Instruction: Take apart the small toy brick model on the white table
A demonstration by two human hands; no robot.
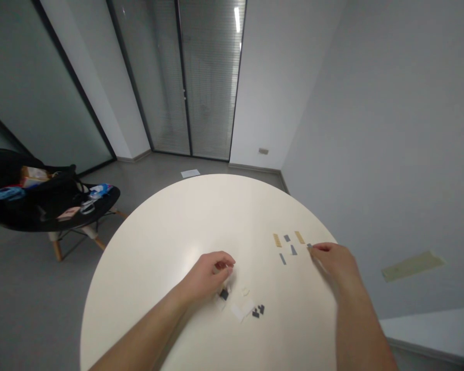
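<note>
My right hand (334, 263) pinches a small grey plastic piece (309, 246) between thumb and finger near the right edge of the bench (147, 226), beside 2 tan strips (277, 240) and 3 grey pieces (293, 250). My left hand (209, 275) is curled shut, its contents hidden, just beside a black piece (224, 294) near the bench's front edge. Parts this thin call for a light fingertip grip.

One head-worn view looks forward and down across a round white table (158, 242), facing a glazed door with blinds (211, 77) at upper centre, with the left hand (206, 278) and right hand (334, 263) close by at lower centre and right.
</note>
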